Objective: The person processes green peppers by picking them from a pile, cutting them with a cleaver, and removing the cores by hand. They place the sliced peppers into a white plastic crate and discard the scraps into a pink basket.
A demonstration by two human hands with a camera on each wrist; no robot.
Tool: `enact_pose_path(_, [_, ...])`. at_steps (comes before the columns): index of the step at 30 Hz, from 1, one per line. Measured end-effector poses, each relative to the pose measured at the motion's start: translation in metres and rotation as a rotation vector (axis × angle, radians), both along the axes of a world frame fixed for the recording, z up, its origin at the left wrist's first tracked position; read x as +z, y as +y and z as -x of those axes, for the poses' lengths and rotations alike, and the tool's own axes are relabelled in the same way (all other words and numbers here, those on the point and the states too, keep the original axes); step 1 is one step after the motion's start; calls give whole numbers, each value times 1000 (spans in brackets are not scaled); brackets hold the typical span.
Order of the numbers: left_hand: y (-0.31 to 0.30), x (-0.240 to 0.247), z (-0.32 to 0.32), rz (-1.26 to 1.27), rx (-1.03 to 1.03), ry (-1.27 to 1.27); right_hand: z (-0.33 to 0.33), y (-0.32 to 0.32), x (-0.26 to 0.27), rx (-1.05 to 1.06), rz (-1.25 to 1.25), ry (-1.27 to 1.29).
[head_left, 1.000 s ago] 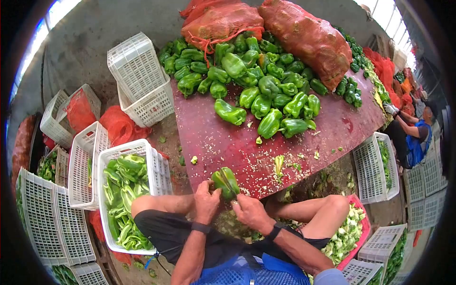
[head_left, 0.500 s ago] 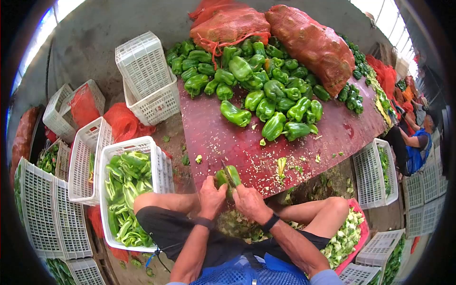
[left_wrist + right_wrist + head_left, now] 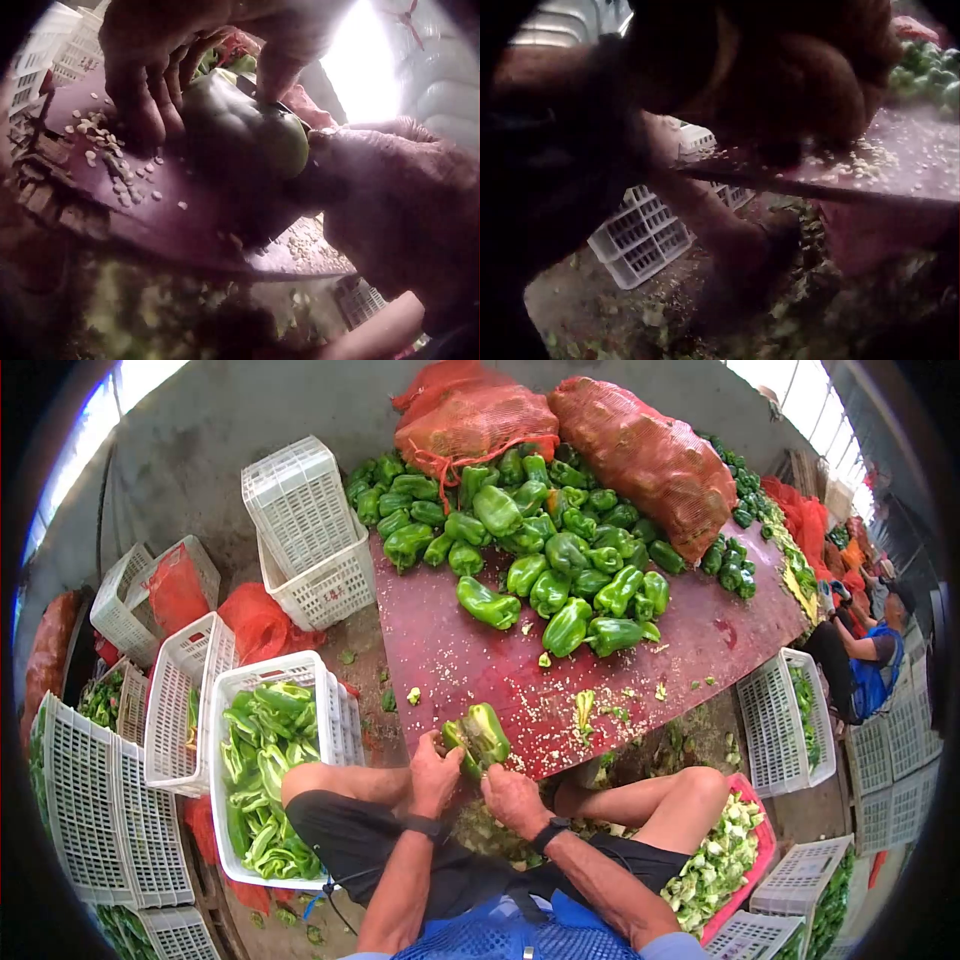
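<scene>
A green bell pepper point(image 3: 487, 732) is parted along its length over the table's near edge, pale inside showing between its two sides. My left hand point(image 3: 437, 774) grips its left side; in the left wrist view the fingers and thumb straddle the pepper point(image 3: 251, 124). My right hand point(image 3: 513, 801) is curled round a knife at the pepper's lower right, its handle hidden in the fist. A thin dark strip of the knife blade point(image 3: 295, 116) shows against the pepper. In the right wrist view the right hand point(image 3: 802, 82) is dark and hides the pepper.
Whole green peppers point(image 3: 570, 555) are heaped across the red table point(image 3: 430, 640), below two full mesh sacks point(image 3: 645, 455). Seeds litter its near part. A white crate point(image 3: 215, 770) of cut peppers stands left, a pink tub point(image 3: 765, 850) of cores right. Another person point(image 3: 870, 660) sits far right.
The knife blade stood up along the pepper half a second ago; now the pepper gapes with its inside showing. My right hand has drawn slightly down, and the blade no longer rises above the pepper.
</scene>
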State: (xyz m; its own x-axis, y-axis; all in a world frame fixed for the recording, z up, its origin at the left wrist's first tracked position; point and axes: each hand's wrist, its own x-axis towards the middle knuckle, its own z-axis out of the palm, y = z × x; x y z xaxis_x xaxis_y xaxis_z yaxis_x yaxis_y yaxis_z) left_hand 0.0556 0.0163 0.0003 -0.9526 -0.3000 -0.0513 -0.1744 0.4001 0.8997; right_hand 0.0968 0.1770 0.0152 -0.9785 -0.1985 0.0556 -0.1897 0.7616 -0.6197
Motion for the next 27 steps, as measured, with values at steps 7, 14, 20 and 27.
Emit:
enact_pose_path(7, [-3,19,1,61,-128,-4,20,43,3,9,355,-305])
enact_pose_path(14, [-16,11,8,-514,-52,-149,32,55,12,57,-21,40])
enact_pose_path(20, [-24,23,-6,-692,29,-127,52,45,18,-76,-246,104])
enact_pose_path(27, [-8,18,-12,-672,-106,-154,47,1,66,227,-113,331])
